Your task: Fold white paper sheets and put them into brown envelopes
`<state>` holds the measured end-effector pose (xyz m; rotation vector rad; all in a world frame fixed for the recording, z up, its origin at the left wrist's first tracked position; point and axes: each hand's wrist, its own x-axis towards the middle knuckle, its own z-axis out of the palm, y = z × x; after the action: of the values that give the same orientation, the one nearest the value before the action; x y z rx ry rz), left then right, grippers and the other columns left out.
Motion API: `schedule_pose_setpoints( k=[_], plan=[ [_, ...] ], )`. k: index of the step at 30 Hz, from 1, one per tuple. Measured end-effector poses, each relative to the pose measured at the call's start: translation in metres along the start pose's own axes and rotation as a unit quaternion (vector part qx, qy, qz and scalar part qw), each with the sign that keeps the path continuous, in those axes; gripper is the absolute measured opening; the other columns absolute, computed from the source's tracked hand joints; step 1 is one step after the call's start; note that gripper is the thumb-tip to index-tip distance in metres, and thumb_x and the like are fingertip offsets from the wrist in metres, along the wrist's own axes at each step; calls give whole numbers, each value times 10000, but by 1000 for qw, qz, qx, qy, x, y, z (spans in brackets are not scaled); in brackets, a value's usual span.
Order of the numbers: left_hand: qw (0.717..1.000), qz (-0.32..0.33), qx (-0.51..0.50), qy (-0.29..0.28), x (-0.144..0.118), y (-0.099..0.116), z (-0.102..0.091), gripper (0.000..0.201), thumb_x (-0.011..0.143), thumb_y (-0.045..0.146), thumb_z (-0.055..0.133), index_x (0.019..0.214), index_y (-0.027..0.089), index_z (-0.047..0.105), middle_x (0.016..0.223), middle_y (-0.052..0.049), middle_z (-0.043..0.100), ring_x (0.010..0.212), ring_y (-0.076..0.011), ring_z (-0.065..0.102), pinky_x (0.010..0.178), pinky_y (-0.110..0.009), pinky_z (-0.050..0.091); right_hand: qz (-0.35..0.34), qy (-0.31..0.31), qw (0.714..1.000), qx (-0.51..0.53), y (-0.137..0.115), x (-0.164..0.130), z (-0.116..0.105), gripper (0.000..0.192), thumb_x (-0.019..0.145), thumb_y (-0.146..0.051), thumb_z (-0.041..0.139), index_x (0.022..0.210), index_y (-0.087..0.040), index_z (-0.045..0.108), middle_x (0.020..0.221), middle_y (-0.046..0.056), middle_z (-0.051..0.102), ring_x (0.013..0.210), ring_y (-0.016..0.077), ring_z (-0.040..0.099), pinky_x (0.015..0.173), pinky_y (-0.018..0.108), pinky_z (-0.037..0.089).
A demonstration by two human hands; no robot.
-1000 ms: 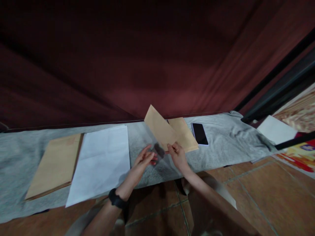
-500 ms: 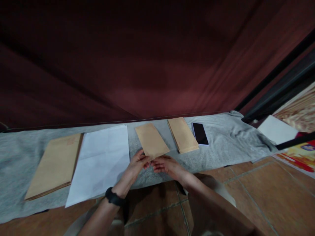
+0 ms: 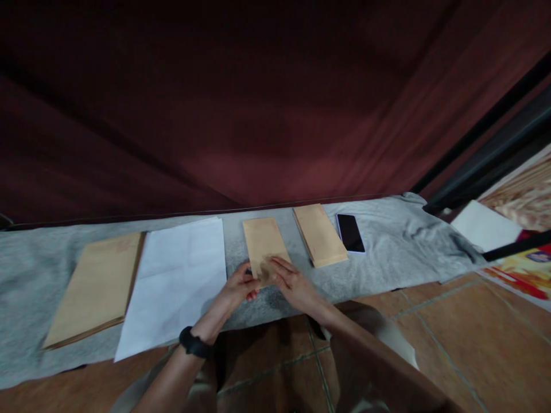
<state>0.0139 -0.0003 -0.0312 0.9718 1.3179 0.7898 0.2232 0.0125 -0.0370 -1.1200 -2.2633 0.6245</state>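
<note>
A small brown envelope point(image 3: 264, 240) lies in front of me on the grey cloth, its near end between my hands. My left hand point(image 3: 239, 283) pinches its near left corner between thumb and fingers. Across the envelope's near right part my right hand point(image 3: 293, 284) rests flat, fingers stretched out and together. To the right is a stack of small brown envelopes point(image 3: 319, 235). White paper sheets point(image 3: 176, 287) lie left of my left hand, and beyond them a stack of larger brown envelopes point(image 3: 97, 287).
A phone point(image 3: 350, 233) with a dark screen lies right of the small stack. The grey cloth point(image 3: 400, 241) covers a low surface against a dark red cloth wall point(image 3: 267, 143). At the right are a black frame bar point(image 3: 486, 120), a white sheet point(image 3: 486, 225) and a colourful printed package point(image 3: 527, 272).
The small envelope has turned straighter, and a reddish mark now shows near its far end. My right hand has moved from its near edge onto its top, fingers now flat.
</note>
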Motion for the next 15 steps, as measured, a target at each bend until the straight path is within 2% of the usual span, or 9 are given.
schedule_pose_setpoints(
  k=[3,6,10,15],
  plan=[
    [1000,-2,9,-2,0,0,1,589,638,443,807,1094,207,519,573,65,624,431,-123,551,444,-226,380,-42,-24,990,-130,-3,-9,12,509,1065,-301,437,1557,-170,433,1633,116,404,1525,216,346,1234,441,355],
    [1000,-6,17,0,2,-1,2,554,633,444,795,1043,223,497,559,76,611,420,-128,554,437,-229,394,-60,-29,978,-195,-3,-16,20,583,1061,-371,485,1589,-154,371,1657,123,347,1535,241,324,1260,458,301],
    [1000,-12,25,16,2,-1,1,522,635,449,787,978,241,454,556,83,604,425,-144,578,439,-240,427,-74,-26,972,-220,-1,-22,21,641,1045,-434,524,1600,-166,350,1650,125,355,1522,241,353,1259,450,301],
    [998,-18,43,39,1,-1,1,519,653,453,787,954,258,413,563,88,614,402,-149,566,438,-255,447,-98,-30,972,-212,1,-30,20,625,1060,-451,483,1597,-159,351,1653,108,352,1532,228,332,1269,445,283]
  ],
)
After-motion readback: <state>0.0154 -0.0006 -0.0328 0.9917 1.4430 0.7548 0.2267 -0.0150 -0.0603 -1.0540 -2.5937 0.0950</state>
